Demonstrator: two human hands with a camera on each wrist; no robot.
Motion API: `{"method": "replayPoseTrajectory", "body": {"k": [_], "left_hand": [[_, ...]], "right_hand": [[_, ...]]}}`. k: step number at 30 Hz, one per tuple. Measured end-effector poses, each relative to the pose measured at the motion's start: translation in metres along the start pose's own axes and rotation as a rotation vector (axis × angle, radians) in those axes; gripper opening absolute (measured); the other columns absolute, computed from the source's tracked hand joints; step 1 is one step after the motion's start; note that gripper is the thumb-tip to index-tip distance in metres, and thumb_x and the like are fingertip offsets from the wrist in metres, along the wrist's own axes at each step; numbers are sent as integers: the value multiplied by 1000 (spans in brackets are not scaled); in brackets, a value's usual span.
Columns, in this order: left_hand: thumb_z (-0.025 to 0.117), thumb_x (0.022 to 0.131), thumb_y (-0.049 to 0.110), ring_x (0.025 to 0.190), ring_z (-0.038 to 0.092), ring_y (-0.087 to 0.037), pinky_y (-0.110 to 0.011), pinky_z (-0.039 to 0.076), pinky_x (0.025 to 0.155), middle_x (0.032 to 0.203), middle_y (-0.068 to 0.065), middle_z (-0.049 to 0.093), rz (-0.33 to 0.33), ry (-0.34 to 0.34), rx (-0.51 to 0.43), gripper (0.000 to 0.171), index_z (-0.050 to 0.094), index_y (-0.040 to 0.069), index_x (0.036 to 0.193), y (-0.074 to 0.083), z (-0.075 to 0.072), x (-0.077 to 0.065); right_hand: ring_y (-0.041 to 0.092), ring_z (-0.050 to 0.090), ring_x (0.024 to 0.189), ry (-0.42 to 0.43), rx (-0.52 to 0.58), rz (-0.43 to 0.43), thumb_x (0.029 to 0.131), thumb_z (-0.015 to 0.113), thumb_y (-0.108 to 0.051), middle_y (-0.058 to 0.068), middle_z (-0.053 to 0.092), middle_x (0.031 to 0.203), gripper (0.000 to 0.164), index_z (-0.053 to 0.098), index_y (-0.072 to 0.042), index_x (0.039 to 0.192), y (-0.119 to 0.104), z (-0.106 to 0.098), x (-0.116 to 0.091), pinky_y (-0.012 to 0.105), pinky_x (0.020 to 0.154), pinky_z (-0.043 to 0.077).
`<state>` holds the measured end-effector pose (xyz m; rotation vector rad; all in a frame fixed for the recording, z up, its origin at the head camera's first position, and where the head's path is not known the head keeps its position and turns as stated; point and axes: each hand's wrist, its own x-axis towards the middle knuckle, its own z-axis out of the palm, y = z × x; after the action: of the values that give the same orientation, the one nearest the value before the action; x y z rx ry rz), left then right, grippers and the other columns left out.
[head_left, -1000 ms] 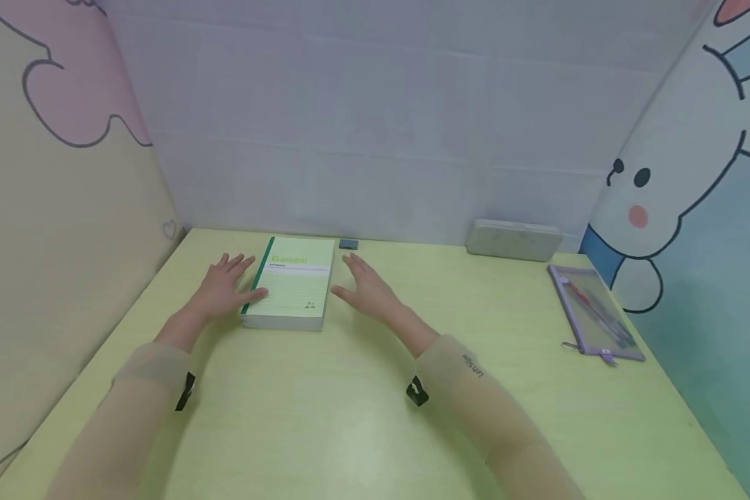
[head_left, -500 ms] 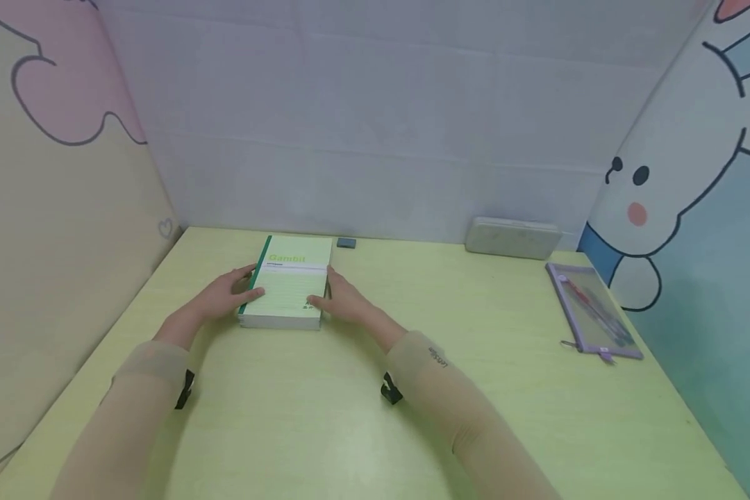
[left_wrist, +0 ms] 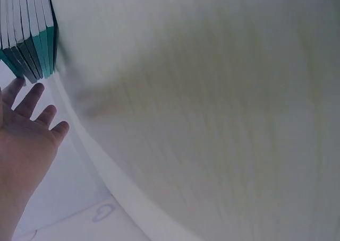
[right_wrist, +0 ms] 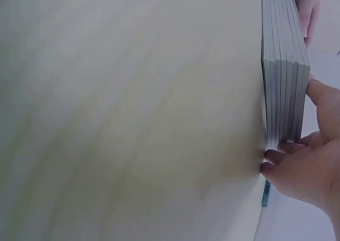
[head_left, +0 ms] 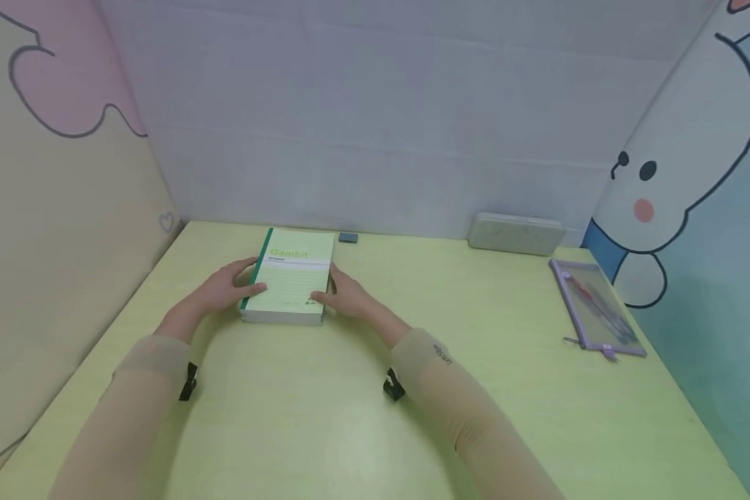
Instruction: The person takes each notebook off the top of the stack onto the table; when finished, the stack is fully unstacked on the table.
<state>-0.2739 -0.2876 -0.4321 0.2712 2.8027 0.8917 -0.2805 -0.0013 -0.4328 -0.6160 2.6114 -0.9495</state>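
A stack of several notebooks (head_left: 290, 271) with pale green covers and dark green spines lies flat toward the back left of the table. My left hand (head_left: 223, 286) holds its spine side, thumb over the top cover and fingers along the edge. In the left wrist view, the index fingertip of the left hand (left_wrist: 26, 129) reaches the spines (left_wrist: 45, 52), while the other fingers are spread lower. On the opposite side my right hand (head_left: 348, 294) grips the stack, thumb on the cover's corner. The right wrist view shows that hand's fingers (right_wrist: 276, 157) against the page edges (right_wrist: 284, 97).
A small dark blue block (head_left: 348, 237) sits just behind the stack near the back wall. A grey case (head_left: 516, 234) stands against the wall at the right. A purple-edged transparent zip pouch (head_left: 596, 305) holding pens lies by the table's right edge.
My right hand has moved left from beside the stack onto its right edge. The left fingers have closed in on the spine side. The stack stays about where it was.
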Motion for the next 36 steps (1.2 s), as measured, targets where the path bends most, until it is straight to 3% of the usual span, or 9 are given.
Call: {"method": "replayPoseTrajectory", "body": {"k": [6, 13, 16, 20, 24, 31, 36], "left_hand": [[66, 86, 44, 138, 19, -46, -62, 18, 107, 151, -24, 25, 97, 51, -22, 77, 33, 7, 146, 10, -3, 0], [71, 84, 35, 138, 19, -46, -62, 20, 107, 150, -25, 26, 13, 42, -49, 77, 34, 8, 145, 17, -5, 1], [72, 83, 32, 137, 22, -47, -62, 21, 106, 149, -26, 28, 33, 32, -56, 77, 33, 8, 146, 21, -5, 1], [73, 83, 28, 136, 23, -46, -61, 23, 106, 148, -26, 30, 54, 33, -42, 78, 33, 5, 145, 26, -2, 2], [74, 82, 27, 134, 28, -45, -59, 27, 105, 145, -25, 36, 49, 44, -12, 79, 33, 2, 145, 32, 0, 3], [75, 81, 24, 116, 47, -39, -53, 41, 90, 127, -26, 52, 71, 77, -7, 76, 36, 4, 143, 48, 0, 3], [75, 80, 24, 113, 46, -37, -50, 41, 87, 121, -19, 55, 112, 83, -5, 76, 38, 7, 144, 65, -3, 9]], "right_hand": [[23, 20, 143, 44, -5, -22, 89, 60, -45, 9, 19, 156, 89, 9, -9, 152, 2, -2, 0, 34, 114, 20], [25, 28, 140, 72, 16, -6, 85, 69, -37, 10, 26, 154, 91, 14, -9, 152, 1, -5, -2, 35, 113, 24], [23, 37, 135, 114, 33, -22, 82, 74, -30, 7, 31, 152, 92, 16, -11, 152, 2, -8, -3, 35, 109, 32], [20, 49, 120, 149, 106, -82, 79, 77, -19, 5, 31, 151, 89, 23, -14, 151, 4, -13, -8, 30, 93, 47], [19, 54, 106, 172, 135, -153, 79, 76, -10, 7, 27, 152, 83, 30, -12, 148, 6, -16, -12, 22, 80, 50], [24, 57, 103, 193, 166, -223, 78, 75, -3, 8, 27, 152, 82, 31, -10, 148, 5, -28, -23, 20, 79, 51], [20, 57, 99, 227, 210, -176, 78, 75, -3, 3, 32, 148, 80, 35, -14, 146, 10, -46, -33, 22, 79, 51]]}}
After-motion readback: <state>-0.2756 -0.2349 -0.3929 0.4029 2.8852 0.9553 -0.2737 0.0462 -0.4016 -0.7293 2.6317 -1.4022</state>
